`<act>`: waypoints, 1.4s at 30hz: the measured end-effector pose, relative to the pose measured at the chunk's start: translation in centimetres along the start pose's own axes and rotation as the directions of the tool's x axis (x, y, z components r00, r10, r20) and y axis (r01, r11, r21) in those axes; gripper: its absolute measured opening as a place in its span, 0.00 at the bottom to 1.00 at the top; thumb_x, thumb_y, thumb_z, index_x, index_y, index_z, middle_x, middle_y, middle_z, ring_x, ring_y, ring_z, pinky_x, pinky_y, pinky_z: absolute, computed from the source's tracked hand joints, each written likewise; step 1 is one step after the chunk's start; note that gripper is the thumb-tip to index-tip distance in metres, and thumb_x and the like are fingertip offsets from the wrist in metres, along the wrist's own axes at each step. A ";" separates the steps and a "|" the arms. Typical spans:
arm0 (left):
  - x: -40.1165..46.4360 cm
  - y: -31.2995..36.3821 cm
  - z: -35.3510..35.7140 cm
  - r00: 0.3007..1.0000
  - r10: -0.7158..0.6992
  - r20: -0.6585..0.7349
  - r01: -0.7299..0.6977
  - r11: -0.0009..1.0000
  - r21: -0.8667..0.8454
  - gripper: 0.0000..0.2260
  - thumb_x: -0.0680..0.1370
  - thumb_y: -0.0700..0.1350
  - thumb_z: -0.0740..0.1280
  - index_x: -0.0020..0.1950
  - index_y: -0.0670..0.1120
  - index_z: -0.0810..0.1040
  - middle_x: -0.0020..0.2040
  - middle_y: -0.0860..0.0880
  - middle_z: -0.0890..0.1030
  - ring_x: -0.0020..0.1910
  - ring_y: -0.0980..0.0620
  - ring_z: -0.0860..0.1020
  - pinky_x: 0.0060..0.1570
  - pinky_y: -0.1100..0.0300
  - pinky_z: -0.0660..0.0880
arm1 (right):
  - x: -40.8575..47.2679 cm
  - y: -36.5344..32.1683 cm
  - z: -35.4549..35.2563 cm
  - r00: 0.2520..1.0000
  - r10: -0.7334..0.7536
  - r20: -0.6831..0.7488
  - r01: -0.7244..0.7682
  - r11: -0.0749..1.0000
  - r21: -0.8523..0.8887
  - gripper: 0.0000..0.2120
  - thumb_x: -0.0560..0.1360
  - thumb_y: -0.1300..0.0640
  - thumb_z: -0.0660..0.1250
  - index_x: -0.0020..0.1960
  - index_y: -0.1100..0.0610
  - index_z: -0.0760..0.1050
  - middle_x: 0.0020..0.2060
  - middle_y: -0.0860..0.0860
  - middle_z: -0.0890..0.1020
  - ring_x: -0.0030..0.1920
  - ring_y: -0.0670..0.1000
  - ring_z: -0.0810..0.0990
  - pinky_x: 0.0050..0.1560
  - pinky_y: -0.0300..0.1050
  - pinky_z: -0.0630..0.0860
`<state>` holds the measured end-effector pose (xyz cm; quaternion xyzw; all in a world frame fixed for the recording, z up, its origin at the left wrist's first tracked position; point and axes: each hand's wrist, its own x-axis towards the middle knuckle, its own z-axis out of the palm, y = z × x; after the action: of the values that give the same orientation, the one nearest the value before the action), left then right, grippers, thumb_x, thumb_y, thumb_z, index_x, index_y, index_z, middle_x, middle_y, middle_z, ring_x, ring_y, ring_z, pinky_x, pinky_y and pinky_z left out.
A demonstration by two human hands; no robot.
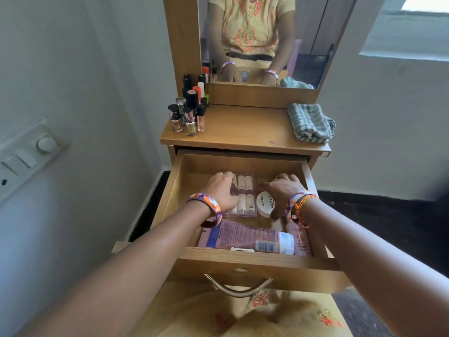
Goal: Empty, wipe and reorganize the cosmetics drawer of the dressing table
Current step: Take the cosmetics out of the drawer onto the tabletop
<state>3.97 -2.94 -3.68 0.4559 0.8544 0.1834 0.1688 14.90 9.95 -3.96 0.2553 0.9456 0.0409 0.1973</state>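
So we're somewhere mid-way through this one, by the look of it; the pulled-out wooden drawer is still holding stuff, so emptying isn't done. Both hands are down inside it: our left hand lies over the left side of the clear plastic tray of pale pink tubes, fingers bent over its far edge, and it looks like it's gripping the tray; the right hand is beside the round white tub of nail polish remover, fingers curled down at the tray's right edge, but we can't tell if they actually hold anything. Nearer the front lies a big pink squeeze tube with a pale cap. Up on the wooden worktop there's already a cluster of nail polish bottles and lipsticks, and the folded green checked cloth sits at the right; our guess is wiping and re-sorting are still to come.
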 end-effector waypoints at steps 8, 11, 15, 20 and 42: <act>-0.3 1.6 -1.1 0.981 0.192 -0.002 -0.191 0.977 -0.096 0.26 0.72 0.43 0.71 0.69 0.46 0.68 0.63 0.47 0.73 0.56 0.51 0.75 0.50 0.63 0.74 | -1.7 1.6 -2.2 0.984 -0.002 -0.177 0.062 0.940 0.335 0.32 0.63 0.49 0.76 0.65 0.53 0.71 0.58 0.52 0.78 0.58 0.54 0.76 0.56 0.45 0.72; 0.2 3.1 -2.5 0.959 0.252 -0.130 -0.278 0.929 -0.246 0.24 0.71 0.39 0.72 0.66 0.43 0.72 0.60 0.46 0.76 0.54 0.52 0.77 0.46 0.71 0.72 | -2.4 2.5 -4.6 0.959 0.027 -0.282 0.120 0.862 0.492 0.31 0.61 0.55 0.78 0.61 0.57 0.71 0.54 0.52 0.79 0.50 0.51 0.77 0.48 0.40 0.73; 1.9 4.7 -4.3 0.921 0.246 -0.303 -0.353 0.857 -0.376 0.19 0.69 0.33 0.72 0.59 0.42 0.77 0.54 0.46 0.80 0.45 0.55 0.79 0.39 0.78 0.72 | -2.5 3.6 -7.6 0.911 0.099 -0.401 0.164 0.805 0.570 0.24 0.62 0.57 0.77 0.56 0.56 0.75 0.53 0.52 0.79 0.46 0.49 0.74 0.44 0.37 0.68; 5.5 5.8 -5.2 0.927 0.124 -0.355 -0.268 0.879 -0.394 0.13 0.69 0.34 0.72 0.53 0.42 0.80 0.52 0.47 0.82 0.40 0.56 0.77 0.34 0.80 0.71 | -0.5 4.3 -8.4 0.875 0.200 -0.441 0.107 0.809 0.579 0.19 0.66 0.53 0.75 0.55 0.55 0.78 0.53 0.53 0.80 0.47 0.48 0.74 0.45 0.35 0.65; 18.5 7.4 -4.2 0.975 -0.050 -0.215 -0.113 0.725 -0.680 0.12 0.74 0.30 0.64 0.55 0.37 0.78 0.42 0.47 0.79 0.42 0.51 0.77 0.45 0.56 0.77 | 7.5 4.7 -9.6 0.760 0.322 -0.565 -0.200 0.942 0.269 0.14 0.77 0.67 0.53 0.59 0.65 0.72 0.56 0.61 0.77 0.60 0.61 0.73 0.53 0.52 0.71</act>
<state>-2.41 15.81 1.25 0.3524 0.7305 0.5387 0.2279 7.36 18.00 3.02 0.3766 0.9131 0.0555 -0.1462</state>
